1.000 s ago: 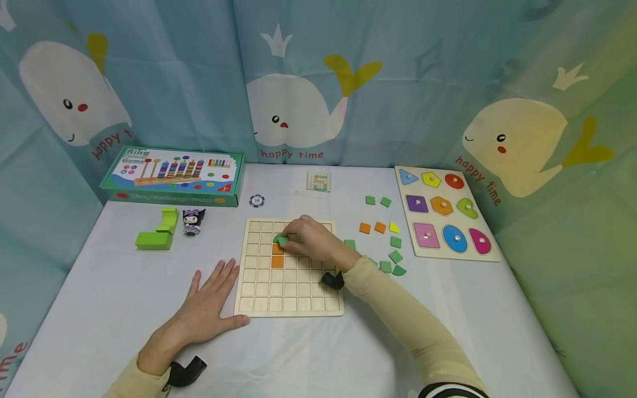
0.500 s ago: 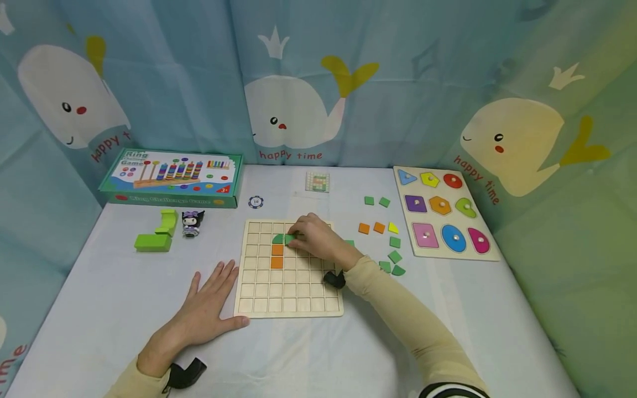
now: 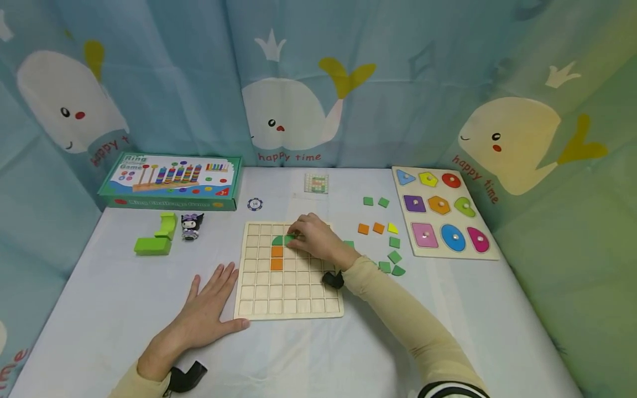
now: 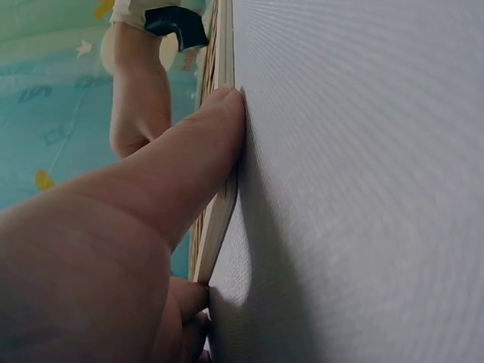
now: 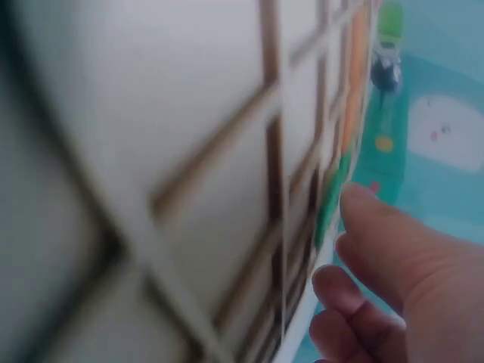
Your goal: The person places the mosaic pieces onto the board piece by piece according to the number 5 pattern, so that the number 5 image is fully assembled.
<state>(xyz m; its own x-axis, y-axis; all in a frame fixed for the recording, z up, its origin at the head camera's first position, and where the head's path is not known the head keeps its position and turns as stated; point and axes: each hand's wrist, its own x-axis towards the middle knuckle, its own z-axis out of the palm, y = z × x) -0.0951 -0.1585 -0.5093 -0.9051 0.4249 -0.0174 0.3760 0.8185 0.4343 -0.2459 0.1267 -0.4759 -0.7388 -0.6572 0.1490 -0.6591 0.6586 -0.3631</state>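
Note:
A wooden grid board [image 3: 261, 293] lies on the table before me. My left hand [image 3: 206, 307] lies spread by its left side; in the left wrist view the thumb [image 4: 204, 136] touches the board's edge. Over the upper middle of the grid, my right hand [image 3: 318, 237] pinches a green square tile [image 3: 288, 240] at its cell, partly hidden by the fingers. Just left of it sits a green tile with a rounded corner [image 3: 277, 241]. Two orange square tiles [image 3: 276, 258] fill cells below that. The right wrist view shows the thumb at the green tiles [image 5: 331, 200], blurred.
Loose green tiles [image 3: 395, 256], orange tiles [image 3: 364, 228] and a yellow piece [image 3: 392, 228] lie right of the board. Beyond them is a shape puzzle [image 3: 432, 213]. A pattern card [image 3: 316, 183], chip [image 3: 255, 204], game box [image 3: 171, 182], figurine [image 3: 191, 226] and green blocks [image 3: 152, 246] stand around.
The right hand has shifted slightly right, bringing the green square tile beside the rounded green one, which now lies uncovered above the orange tiles. The left hand stays in place.

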